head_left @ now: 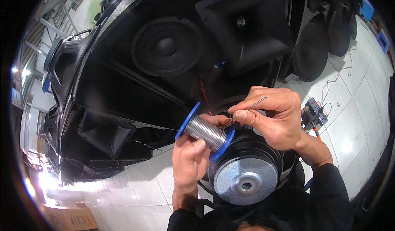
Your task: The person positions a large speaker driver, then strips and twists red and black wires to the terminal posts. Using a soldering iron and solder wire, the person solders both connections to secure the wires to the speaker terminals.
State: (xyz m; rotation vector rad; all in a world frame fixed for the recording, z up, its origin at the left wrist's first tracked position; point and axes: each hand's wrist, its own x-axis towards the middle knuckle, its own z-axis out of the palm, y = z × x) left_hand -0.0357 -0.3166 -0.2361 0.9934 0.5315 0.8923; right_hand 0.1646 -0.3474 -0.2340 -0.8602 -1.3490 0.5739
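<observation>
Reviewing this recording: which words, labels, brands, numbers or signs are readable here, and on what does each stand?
None can be read with certainty.
Cardboard box, lower left: printed marks, too blurred to read.
Black electrical unit on the floor: any marking is too small to read.
Spool of silvery wire: I see no lettering.
Speaker's round metal back: no legible text.

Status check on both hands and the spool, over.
Left hand: gripping blue-flanged spool of silver wire. Right hand: pinching its loose end. Loudspeaker close by, metal back showing.
</observation>
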